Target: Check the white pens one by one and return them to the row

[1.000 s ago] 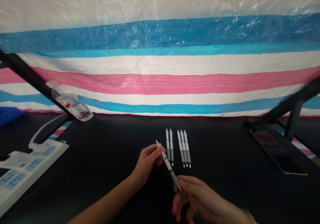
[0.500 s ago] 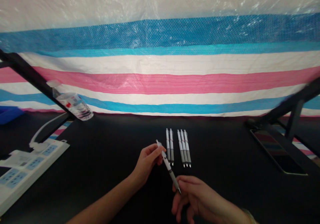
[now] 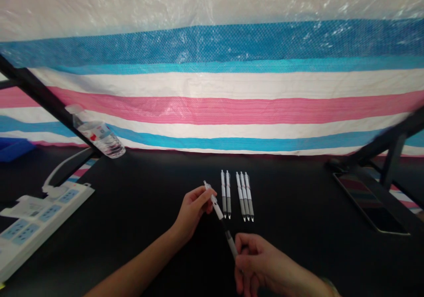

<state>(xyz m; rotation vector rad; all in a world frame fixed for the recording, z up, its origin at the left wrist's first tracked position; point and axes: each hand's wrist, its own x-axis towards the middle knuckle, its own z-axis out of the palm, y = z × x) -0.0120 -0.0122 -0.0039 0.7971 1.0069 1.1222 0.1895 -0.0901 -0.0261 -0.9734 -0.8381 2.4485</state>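
Note:
My left hand (image 3: 195, 208) pinches the white upper barrel (image 3: 217, 209) of a click pen near its clip. Between the thumb and fingers of my right hand (image 3: 253, 261) is the grey grip section (image 3: 232, 243) of the same pen, its tip hidden by the fingers. A dark stretch with a clear end separates the white barrel from the grip; whether a refill bridges it I cannot tell. Just beyond, a pair of white-and-grey pens (image 3: 225, 195) lies side by side on the black table (image 3: 159, 261), with a group of three similar pens (image 3: 245, 197) to their right.
On the left are a white power strip (image 3: 49, 222) with a plugged-in cord and a tilted clear bottle (image 3: 104, 140) by a black bar. A blue tray (image 3: 15, 149) sits far left. At right, a phone (image 3: 369, 204) lies beside another bar. A striped sheet (image 3: 212, 111) hangs behind.
My right fingers have closed over the pen's tip and grip. The grip section has moved down and away from the white barrel, opening a dark stretch between them. My left hand has barely shifted.

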